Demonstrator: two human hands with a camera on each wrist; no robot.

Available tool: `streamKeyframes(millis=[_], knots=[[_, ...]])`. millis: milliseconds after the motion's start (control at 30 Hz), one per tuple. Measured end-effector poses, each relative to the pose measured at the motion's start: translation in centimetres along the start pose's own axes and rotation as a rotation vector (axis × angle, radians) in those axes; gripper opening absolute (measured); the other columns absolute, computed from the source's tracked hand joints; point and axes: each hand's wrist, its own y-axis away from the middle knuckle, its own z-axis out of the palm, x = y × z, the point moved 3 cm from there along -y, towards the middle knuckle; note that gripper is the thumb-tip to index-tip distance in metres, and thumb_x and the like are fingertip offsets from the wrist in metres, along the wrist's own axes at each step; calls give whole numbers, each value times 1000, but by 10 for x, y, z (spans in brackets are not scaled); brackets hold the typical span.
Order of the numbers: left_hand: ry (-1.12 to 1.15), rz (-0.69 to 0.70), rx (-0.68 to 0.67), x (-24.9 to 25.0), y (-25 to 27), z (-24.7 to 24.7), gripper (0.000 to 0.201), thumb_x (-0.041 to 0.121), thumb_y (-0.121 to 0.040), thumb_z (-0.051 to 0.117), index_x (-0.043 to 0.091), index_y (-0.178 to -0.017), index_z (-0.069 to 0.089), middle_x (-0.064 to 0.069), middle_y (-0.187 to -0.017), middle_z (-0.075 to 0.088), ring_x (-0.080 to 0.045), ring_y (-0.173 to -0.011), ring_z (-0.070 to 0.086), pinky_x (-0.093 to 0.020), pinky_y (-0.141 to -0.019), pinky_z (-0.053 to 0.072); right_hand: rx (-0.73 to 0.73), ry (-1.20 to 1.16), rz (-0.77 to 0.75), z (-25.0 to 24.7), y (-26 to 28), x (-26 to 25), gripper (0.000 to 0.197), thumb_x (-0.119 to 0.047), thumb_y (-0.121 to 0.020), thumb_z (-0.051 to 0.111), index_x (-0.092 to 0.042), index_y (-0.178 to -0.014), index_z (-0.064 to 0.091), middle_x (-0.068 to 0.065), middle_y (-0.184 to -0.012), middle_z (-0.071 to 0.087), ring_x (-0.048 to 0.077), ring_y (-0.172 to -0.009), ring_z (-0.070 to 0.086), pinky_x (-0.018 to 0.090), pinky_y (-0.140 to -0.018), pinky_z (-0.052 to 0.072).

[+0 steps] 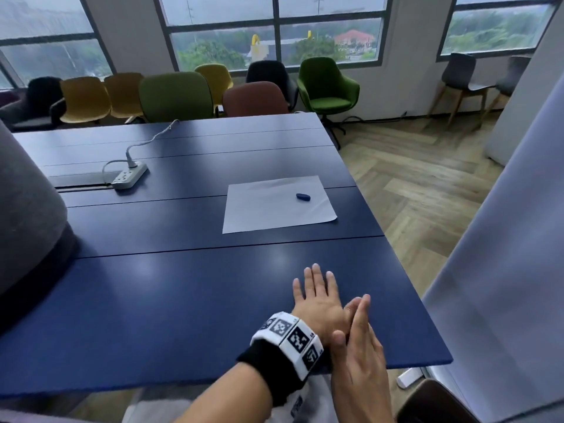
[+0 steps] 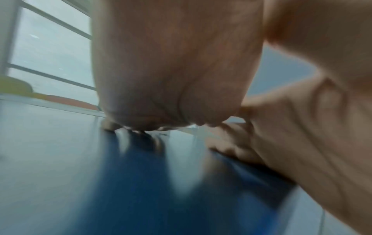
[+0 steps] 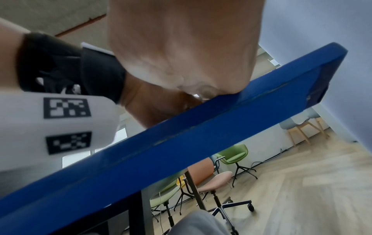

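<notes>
My left hand [image 1: 317,296] lies flat on the blue table [image 1: 183,300] near its front right corner, fingers straight and palm down. It wears a white marker band [image 1: 290,340] over a black cuff. My right hand [image 1: 358,340] stands edge-on with straight fingers together and touches the left hand by the thumb and wrist. Neither holds anything. Farther back lies a white sheet of paper [image 1: 274,206] with a small dark blue object [image 1: 303,197] on it. The left wrist view shows the left palm [image 2: 171,63] over the table, blurred; the right wrist view shows the right palm [image 3: 181,47] at the table edge [image 3: 201,135].
A white power strip [image 1: 129,175] with its cable lies at the back left of the table. Several coloured chairs [image 1: 175,96] line the far side. A grey padded shape [image 1: 27,209] stands at the left, a pale partition [image 1: 503,270] at the right.
</notes>
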Motion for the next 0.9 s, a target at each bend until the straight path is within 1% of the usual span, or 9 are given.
streamKeyframes(millis=[67,167,267,333,533,633,733,833,900], knots=[[153,69,-24,-8,9,-16,83,61,-98,14,7,-153,-15,-10,-161,-20,-20,-148,-20,-40,-118,-13,13,-69,37,1,2,5,102,-94,-59,-9,-40,-146,-15,-25,-156,0,-3,-142,7,12,-113,-1],[259,22,88,-43,18,-42,78,50,-103,24,4,-153,-14,-10,-161,-17,-19,-149,-15,-34,-120,-7,16,-231,64,-2,1,5,89,-96,-62,5,-57,-140,-11,-30,-155,7,-5,-143,15,27,-119,14],[78,-232,159,-77,14,-50,90,64,-97,18,0,-151,-17,-16,-159,-23,-27,-148,-19,-42,-119,-7,-39,-297,97,-7,1,0,87,-96,-60,9,-61,-136,-12,-33,-153,7,-13,-140,14,25,-118,17],[22,-318,141,-81,11,-43,96,70,-93,13,-1,-151,-16,-17,-159,-23,-28,-148,-19,-44,-119,-8,-50,-289,101,-8,2,-1,86,-97,-60,9,-62,-135,-14,-34,-153,6,-13,-140,14,25,-117,17],[-77,-165,88,-22,-14,-13,114,85,-76,-3,1,-151,-16,-15,-158,-26,-26,-146,-25,-44,-117,-15,-57,-287,110,-7,0,-4,94,-101,-52,9,-60,-134,-13,-32,-154,6,-12,-140,13,15,-107,15],[-66,-6,-2,12,-26,-11,92,71,-93,9,6,-153,-15,-10,-158,-28,-21,-145,-27,-44,-117,-17,-35,-262,95,-9,-1,-1,92,-99,-55,9,-59,-135,-13,-28,-155,11,-5,-141,20,16,-106,21],[23,97,-45,18,-22,-18,83,63,-99,12,7,-153,-15,-8,-159,-27,-19,-146,-25,-42,-118,-14,-32,-278,97,-10,-1,0,93,-99,-56,10,-59,-138,-10,-29,-154,14,-6,-140,23,16,-107,24],[10,-57,95,-14,1,-24,87,60,-100,19,1,-150,-19,-15,-156,-30,-28,-145,-26,-45,-117,-13,-21,-344,95,-10,-3,2,97,-101,-54,15,-55,-137,-3,-31,-151,16,-16,-137,20,9,-111,21],[5,-228,106,-40,23,-17,92,64,-98,16,-2,-149,-21,-19,-155,-31,-31,-145,-27,-47,-116,-13,-37,-329,101,-9,-2,7,99,-101,-54,13,-54,-139,-4,-32,-152,15,-15,-137,21,0,-104,20]])
